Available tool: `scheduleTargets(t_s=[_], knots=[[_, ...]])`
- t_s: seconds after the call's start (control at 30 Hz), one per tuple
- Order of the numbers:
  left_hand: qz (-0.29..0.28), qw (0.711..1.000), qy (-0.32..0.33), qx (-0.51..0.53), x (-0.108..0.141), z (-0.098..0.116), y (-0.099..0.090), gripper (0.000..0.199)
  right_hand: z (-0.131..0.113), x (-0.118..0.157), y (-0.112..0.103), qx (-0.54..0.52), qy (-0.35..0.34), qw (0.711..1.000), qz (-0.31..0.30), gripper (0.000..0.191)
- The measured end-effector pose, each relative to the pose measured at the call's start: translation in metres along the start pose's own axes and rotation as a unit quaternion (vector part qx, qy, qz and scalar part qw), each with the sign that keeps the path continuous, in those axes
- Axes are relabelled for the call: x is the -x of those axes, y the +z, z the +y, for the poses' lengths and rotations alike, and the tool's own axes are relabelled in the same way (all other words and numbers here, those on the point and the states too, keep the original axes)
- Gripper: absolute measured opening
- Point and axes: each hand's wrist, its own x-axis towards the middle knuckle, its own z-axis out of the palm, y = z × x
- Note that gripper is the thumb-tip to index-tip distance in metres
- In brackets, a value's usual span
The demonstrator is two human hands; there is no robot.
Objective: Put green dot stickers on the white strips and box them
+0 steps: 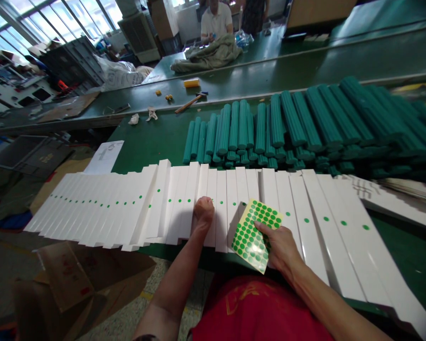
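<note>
My left hand [204,210] is closed, fingers curled, resting against a long white box [202,182] near the middle of a row. A bit of green shows beside its fingertips; what they hold, if anything, is hidden. In my right hand [282,244] is a yellow-backed sheet of round green stickers [250,237], gripped at its right edge with the thumb on top. It hangs over several boxes. Most white boxes in the row carry one green dot sticker [306,220] around mid-length, on both sides of my hands.
Green ribbed rolls [234,125] are piled behind the boxes. A hammer [191,102], a yellow roll [191,83] and crumpled scraps lie farther back. Paper [104,156] is at the left. An open cardboard box [74,279] stands below. A person [216,23] is across the tables.
</note>
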Motion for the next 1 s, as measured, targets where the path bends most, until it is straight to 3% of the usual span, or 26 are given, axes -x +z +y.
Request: scheduleTargets(t_s=[0.13,0.23,0.3,0.33,0.4,0.47,0.5,0.57,0.73,1.0], knots=[[0.034,0.999,0.022,-0.011,0.001,0.001,0.002,0.018,-0.001,0.0,0.0,0.002,-0.006,1.0,-0.004,0.037],[0.069,0.997,0.046,-0.012,0.008,0.004,-0.006,0.028,-0.001,0.001,0.0,-0.001,-0.017,1.0,-0.005,0.038],[0.05,0.996,0.078,0.006,0.017,0.009,-0.014,0.018,-0.002,0.001,0.0,-0.007,-0.022,1.0,-0.009,0.038],[0.014,0.995,0.098,0.031,0.023,0.012,-0.019,0.014,-0.002,0.001,0.001,-0.009,-0.025,1.0,-0.01,0.038],[-0.107,0.978,0.131,0.119,0.037,0.017,-0.026,0.025,-0.002,0.0,0.001,-0.013,-0.032,0.999,-0.008,0.038],[-0.231,0.937,0.147,0.217,0.052,0.022,-0.031,0.028,-0.002,0.0,0.002,-0.014,-0.038,0.999,0.0,0.037],[-0.273,0.917,0.144,0.253,0.059,0.023,-0.033,0.026,-0.002,0.0,0.003,-0.013,-0.038,0.999,0.002,0.037],[-0.301,0.901,0.122,0.287,0.07,0.026,-0.034,0.021,-0.002,0.001,0.004,-0.012,-0.035,0.999,0.0,0.037],[-0.225,0.935,0.099,0.255,0.08,0.03,-0.034,0.017,-0.002,0.002,0.006,-0.007,-0.031,0.999,-0.003,0.036],[-0.119,0.963,0.202,0.132,0.091,0.034,-0.039,0.017,0.003,-0.002,0.004,0.006,-0.03,1.0,0.008,0.035]])
